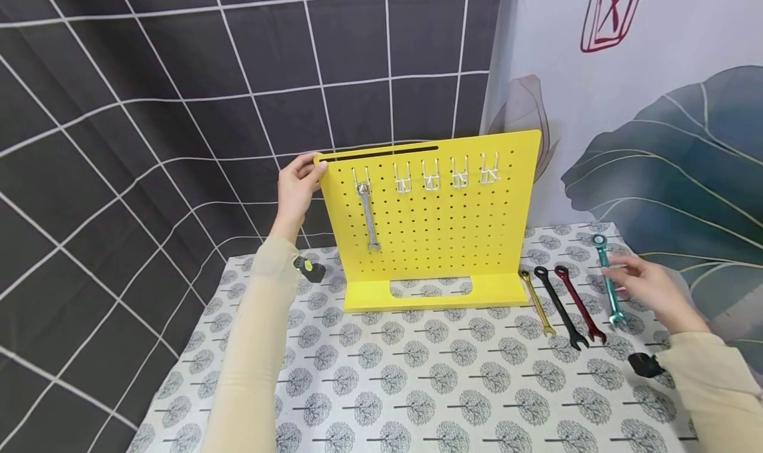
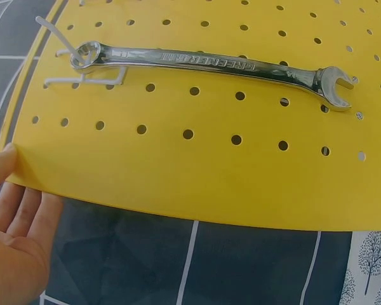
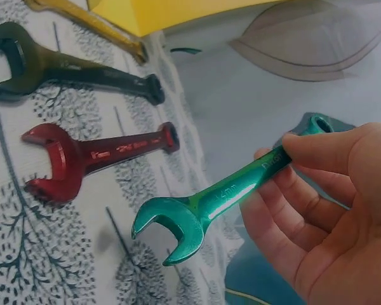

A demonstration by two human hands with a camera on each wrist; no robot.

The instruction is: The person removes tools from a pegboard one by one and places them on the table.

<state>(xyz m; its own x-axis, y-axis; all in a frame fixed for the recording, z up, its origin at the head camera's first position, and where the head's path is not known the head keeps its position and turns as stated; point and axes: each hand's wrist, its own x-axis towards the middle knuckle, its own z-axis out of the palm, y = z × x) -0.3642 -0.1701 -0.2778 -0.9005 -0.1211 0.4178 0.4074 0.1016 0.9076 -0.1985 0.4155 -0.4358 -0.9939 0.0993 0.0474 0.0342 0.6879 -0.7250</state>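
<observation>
Head view: the yellow pegboard (image 1: 441, 221) stands upright on the tree-print cloth (image 1: 387, 360), dark grid curtain (image 1: 179, 75) behind it. Left hand (image 1: 298, 187) pinches the pegboard's top left corner, thumb on the front face. Five white wire hooks (image 1: 489, 176) sit in a row along the pegboard's upper part; the chrome wrench (image 1: 369, 218) hangs by its ring end from the leftmost, open end down. Right of the pegboard, going outward: gold wrench (image 1: 538, 304), just beside its base, then black wrench (image 1: 559, 307), red wrench (image 1: 579, 304), all three flat on the cloth, ring ends away from the person. Farthest right of the pegboard is the teal wrench (image 1: 612, 299), right hand (image 1: 652, 291) on it. Left wrist view: thumb on the pegboard's face, other fingers reaching behind its edge; chrome wrench's ring is over the hook, shank lying along the board. Right wrist view: right hand pinches the teal wrench's shank between thumb and fingers, toward the ring end; open jaw points away from the palm. Can't tell whether its tip touches the cloth.
</observation>
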